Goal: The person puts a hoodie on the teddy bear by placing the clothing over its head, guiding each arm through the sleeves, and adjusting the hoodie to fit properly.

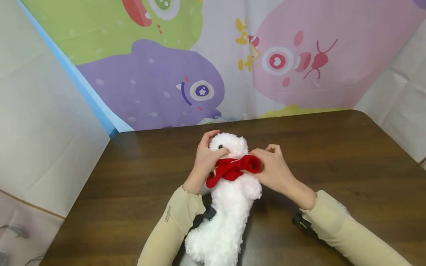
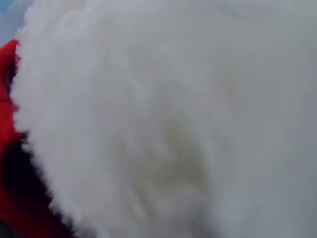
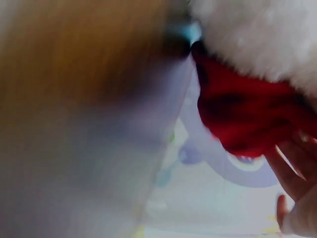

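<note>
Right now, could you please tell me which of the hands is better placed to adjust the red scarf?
Probably the right hand: its fingers already grip the rolled end of the red scarf, while the left hand holds the head of the white plush toy, which may steady it.

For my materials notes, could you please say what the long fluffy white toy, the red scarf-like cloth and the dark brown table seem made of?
Long fluffy white toy: probably synthetic plush, matte, judging by its tufted pile.
Red scarf-like cloth: perhaps felt or fleece, matte, folding softly without shine.
Dark brown table: wood or wood-look laminate, slightly glossy, with streaky grain; I cannot tell which.
</note>
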